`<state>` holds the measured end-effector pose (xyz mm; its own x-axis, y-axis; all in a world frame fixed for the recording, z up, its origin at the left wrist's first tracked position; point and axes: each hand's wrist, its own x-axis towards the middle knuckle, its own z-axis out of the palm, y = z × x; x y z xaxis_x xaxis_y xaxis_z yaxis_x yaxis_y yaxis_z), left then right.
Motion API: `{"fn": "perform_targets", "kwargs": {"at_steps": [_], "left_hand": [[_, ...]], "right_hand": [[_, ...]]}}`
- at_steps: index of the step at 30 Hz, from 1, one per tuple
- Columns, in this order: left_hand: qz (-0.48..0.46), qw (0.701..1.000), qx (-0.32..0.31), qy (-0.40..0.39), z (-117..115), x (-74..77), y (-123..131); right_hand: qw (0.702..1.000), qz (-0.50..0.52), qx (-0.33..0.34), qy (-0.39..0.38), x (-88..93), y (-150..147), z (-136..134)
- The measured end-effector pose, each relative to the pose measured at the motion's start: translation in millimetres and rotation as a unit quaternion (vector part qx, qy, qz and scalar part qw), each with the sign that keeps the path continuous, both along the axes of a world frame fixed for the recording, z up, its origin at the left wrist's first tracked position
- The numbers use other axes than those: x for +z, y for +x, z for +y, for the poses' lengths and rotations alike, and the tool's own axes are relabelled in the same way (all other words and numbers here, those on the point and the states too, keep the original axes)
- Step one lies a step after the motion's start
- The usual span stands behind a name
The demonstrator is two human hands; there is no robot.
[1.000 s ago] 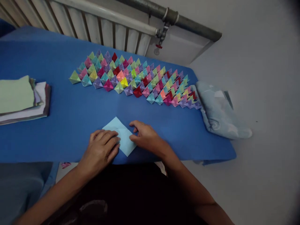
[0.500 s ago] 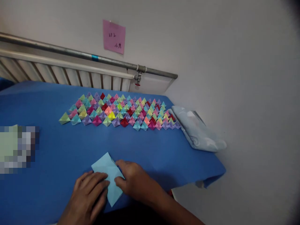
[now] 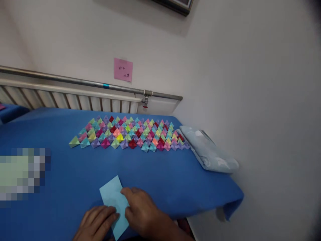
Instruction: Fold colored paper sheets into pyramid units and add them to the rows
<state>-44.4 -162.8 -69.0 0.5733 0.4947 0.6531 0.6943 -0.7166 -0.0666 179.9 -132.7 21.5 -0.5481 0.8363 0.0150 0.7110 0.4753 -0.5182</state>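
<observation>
Dim, diffuse light greys the wall (image 3: 225, 83) in my feed, right-hand corners dark, coarse pixels masking a pale pile (image 3: 15, 170).

Bare hands (image 3: 95, 223) (image 3: 143, 212), bare right forearm (image 3: 173, 231) — and a sliver of dark clothing (image 3: 135, 238).

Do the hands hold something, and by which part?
The light-blue paper: the left hand rests on its lower left part, the right hand touches its right edge; whether it is pinched cannot be told.
</observation>
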Motion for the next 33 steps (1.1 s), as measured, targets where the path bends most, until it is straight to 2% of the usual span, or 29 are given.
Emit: {"fn": "perform_targets", "kwargs": {"at_steps": [5,8,10,13,16,19,21,26,30,33], "left_hand": [[-0.026,0.999,0.019,-0.017,-6,16.5,9],[-0.043,0.999,-0.008,-0.026,-6,27.0,16],[-0.047,0.998,-0.036,-0.028,-3,31.2,20],[-0.051,0.995,-0.06,-0.055,2,36.2,26],[-0.065,0.993,-0.045,-0.087,5,44.5,34],[-0.078,0.989,-0.012,-0.125,6,54.6,41],[-0.076,0.985,-0.002,-0.153,8,59.9,43],[-0.043,0.98,0.014,-0.194,9,68.2,44],[-0.023,0.975,0.011,-0.223,10,69.7,43],[-0.022,0.971,0.018,-0.237,11,70.7,43]], "right_hand": [[0.99,0.058,-0.038,-0.125,7.9,4,13],[0.969,0.104,-0.084,-0.206,10.2,8,21],[0.955,0.138,-0.112,-0.237,9.2,12,26],[0.947,0.17,-0.126,-0.241,6.8,17,30],[0.956,0.182,-0.12,-0.194,7.2,25,30],[0.969,0.198,-0.146,-0.022,8.3,37,25],[0.968,0.205,-0.134,0.048,7.3,45,20],[0.979,0.187,0.011,0.085,3.3,54,1],[0.98,0.14,0.061,0.125,4.9,56,-5],[0.984,0.103,0.08,0.118,4.9,58,-1]]}}
